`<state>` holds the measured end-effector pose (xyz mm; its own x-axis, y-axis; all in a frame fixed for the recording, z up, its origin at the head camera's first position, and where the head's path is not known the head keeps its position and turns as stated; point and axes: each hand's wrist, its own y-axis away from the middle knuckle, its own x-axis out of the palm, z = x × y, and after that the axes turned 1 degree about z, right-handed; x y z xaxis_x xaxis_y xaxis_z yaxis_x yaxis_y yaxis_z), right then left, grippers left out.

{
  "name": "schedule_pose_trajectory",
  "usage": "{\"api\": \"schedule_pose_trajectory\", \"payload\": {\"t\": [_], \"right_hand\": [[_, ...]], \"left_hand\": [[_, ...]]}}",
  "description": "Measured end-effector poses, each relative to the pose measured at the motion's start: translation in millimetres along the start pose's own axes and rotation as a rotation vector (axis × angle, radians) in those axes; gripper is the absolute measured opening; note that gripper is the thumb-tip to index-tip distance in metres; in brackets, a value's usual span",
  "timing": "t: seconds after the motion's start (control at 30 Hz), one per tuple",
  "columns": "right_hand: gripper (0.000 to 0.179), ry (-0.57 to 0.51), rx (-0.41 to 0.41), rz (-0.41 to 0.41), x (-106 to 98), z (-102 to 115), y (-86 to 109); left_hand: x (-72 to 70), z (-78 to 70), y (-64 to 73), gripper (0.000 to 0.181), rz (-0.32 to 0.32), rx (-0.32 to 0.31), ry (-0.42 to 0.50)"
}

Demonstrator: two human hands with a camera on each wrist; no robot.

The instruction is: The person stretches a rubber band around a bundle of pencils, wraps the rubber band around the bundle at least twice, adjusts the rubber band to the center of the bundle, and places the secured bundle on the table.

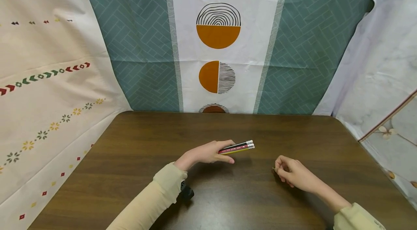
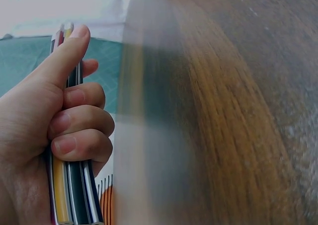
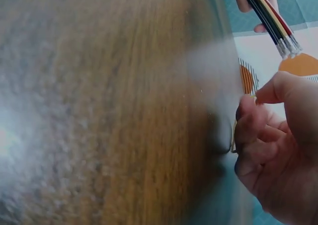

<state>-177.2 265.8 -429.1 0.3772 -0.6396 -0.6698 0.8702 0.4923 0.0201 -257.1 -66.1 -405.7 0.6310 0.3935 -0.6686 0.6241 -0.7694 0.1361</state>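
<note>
In the head view my left hand (image 1: 208,152) grips a bundle of pencils (image 1: 237,147) above the table. Their silver and white eraser ends point to the right. Black, red, yellow and dark green barrels show in the left wrist view, where the fingers curl round the pencils (image 2: 74,190) and the thumb lies along them. To the right, my right hand (image 1: 294,174) pinches a thin yellowish loop, seemingly a rubber band (image 3: 234,140), between thumb and fingertips. Most of that band is hidden by the fingers. The two hands are apart, with the pencils' eraser ends between them.
A dark brown wooden table (image 1: 146,132) with rounded back corners lies under both hands. A patterned green and white curtain (image 1: 140,42) hangs behind it, with a cream cloth (image 1: 49,60) on the left and a pale marbled cloth (image 1: 384,78) on the right.
</note>
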Motion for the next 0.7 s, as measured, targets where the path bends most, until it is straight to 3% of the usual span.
{"api": "schedule_pose_trajectory", "payload": {"t": [0.13, 0.37, 0.7], "right_hand": [[0.008, 0.041, 0.0, 0.033, -0.3, -0.4, 1.0], [0.016, 0.04, -0.074, 0.051, -5.0, -2.8, 3.6], [0.021, 0.238, -0.042, -0.098, -1.2, -0.1, 1.0]], "left_hand": [[-0.3, 0.3, -0.3, 0.05, 0.003, -0.002, -0.013], [0.5, 0.5, -0.7, 0.052, 0.002, 0.002, -0.012], [1.5, -0.7, -0.8, 0.05, 0.004, 0.02, -0.025]]}}
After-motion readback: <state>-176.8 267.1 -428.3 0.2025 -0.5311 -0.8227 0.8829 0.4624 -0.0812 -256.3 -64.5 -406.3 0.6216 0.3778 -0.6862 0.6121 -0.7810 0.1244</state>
